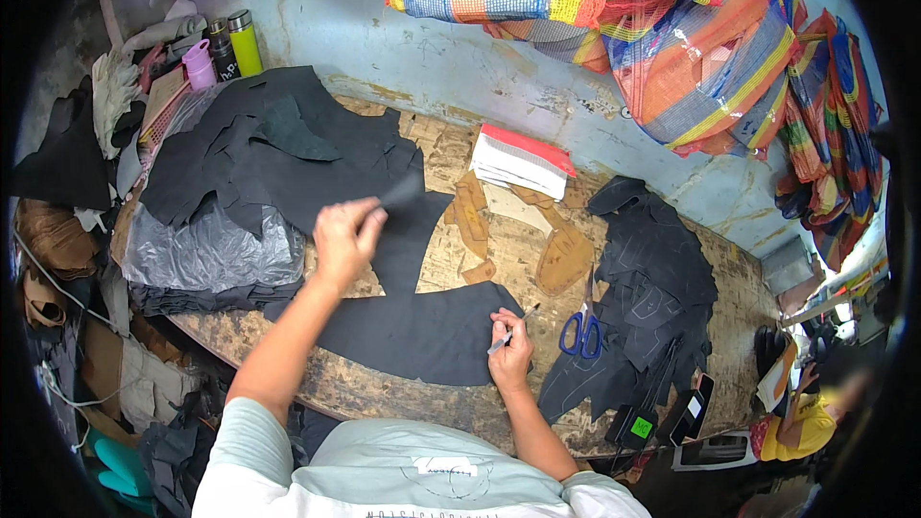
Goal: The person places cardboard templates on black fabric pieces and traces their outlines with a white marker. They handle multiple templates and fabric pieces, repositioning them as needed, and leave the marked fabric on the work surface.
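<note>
The front black sheet (413, 336) lay flat along the near edge of the wooden counter (743, 326), in front of the person, its right end beside the right hand (511, 350). That hand was closed around a slim pen (499, 341), tip directed away from the body. The left hand (343, 238) was raised above the black material farther back, thumb and fingers narrowly spaced near a blurred dark edge; whether it gripped that edge could not be determined.

Handling assessment: the sheet appeared thin, soft and pliable, probably light, and liable to fold or shift if pushed from one end. It did not look fragile. A hold along a free edge, or at two corners, was judged preferable to bunching the middle. Surface slipperiness could not be established.

To the left stood a heap of black sheets (288, 144) above a bundle in clear plastic (216, 254). Brown templates (566, 259) lay behind the front sheet. Blue-handled scissors (581, 334) rested to the right of the right hand, just beside black pieces (652, 278) bearing pale outlines.
</note>
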`<state>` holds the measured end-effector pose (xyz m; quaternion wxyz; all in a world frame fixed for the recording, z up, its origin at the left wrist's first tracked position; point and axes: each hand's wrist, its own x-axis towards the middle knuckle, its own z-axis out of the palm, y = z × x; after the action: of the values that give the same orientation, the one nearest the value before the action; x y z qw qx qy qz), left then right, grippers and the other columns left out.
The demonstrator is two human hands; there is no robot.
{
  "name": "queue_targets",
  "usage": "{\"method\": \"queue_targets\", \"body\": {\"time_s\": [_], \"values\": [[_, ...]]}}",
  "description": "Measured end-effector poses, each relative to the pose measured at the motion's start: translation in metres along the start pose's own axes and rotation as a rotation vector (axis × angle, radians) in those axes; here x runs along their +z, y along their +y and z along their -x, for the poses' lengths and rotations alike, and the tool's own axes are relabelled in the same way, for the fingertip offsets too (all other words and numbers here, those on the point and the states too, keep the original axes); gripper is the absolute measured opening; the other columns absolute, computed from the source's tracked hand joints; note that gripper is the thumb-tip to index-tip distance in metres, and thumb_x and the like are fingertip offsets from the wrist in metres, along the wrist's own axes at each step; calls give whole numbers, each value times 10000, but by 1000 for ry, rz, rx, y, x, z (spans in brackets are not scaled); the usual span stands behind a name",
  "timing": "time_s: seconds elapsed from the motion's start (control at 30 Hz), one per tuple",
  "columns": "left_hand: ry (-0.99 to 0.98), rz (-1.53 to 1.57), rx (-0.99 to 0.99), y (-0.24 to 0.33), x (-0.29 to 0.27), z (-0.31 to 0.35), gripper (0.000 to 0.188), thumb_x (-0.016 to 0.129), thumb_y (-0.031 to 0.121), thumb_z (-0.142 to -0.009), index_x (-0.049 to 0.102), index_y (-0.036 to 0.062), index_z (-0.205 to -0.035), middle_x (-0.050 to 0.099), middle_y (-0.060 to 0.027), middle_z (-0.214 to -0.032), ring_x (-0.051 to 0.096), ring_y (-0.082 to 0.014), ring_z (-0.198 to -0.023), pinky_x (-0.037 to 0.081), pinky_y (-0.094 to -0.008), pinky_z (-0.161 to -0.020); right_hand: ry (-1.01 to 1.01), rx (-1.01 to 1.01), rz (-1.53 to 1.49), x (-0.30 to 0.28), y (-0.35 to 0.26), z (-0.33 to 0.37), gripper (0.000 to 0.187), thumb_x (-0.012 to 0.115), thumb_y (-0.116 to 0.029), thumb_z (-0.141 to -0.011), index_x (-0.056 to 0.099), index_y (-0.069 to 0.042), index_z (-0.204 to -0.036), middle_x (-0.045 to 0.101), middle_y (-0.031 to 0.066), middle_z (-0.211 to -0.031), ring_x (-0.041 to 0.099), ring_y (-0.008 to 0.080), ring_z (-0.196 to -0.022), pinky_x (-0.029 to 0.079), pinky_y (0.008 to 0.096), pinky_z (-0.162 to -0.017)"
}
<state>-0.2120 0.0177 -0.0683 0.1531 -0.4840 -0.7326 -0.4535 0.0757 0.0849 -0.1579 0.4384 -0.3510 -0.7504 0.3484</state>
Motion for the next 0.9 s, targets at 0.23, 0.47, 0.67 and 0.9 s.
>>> {"method": "queue_targets", "body": {"time_s": [0.23, 0.47, 0.67, 0.9], "values": [[-864, -35, -46, 86, 8, 110, 654, 641, 538, -790, 551, 92, -1260, 393, -183, -1419, 284, -329, -1371, 191, -713, -995, 9, 241, -197, -15, -6, 5, 263, 586, -159, -924, 538, 23, -1107, 643, 146, -941, 593, 171, -911, 479, 326, -834], [-510, -331, -372, 19, 16, 76, 505, 773, 392, -695, 621, 78, -1061, 523, -220, -1214, 465, -341, -1172, 340, -553, -941, -255, 197, 109, -31, -41, -7, 667, 751, -206, -689, 498, 19, -1264, 644, 165, -886, 623, 193, -770, 492, 285, -705], [-542, 91, -402, 13, -8, 45, 213, 770, 146, -716, 609, 50, -816, 600, -87, -670, 612, -203, -655, 475, -336, -606, -141, 364, -28, -54, -59, -37, 399, 547, 35, -710, 600, 39, -1106, 501, -21, -701, 435, 59, -598, 381, 219, -559], [-388, 811, -513, 34, -93, -1, 165, 692, 60, -831, 669, -37, -963, 674, -41, -837, 590, -56, -730, 490, -206, -651, -197, 155, -546, -99, -122, -89, 372, 593, 66, -817, 558, 54, -1187, 661, 82, -1004, 605, 101, -890, 471, 226, -800]]}}
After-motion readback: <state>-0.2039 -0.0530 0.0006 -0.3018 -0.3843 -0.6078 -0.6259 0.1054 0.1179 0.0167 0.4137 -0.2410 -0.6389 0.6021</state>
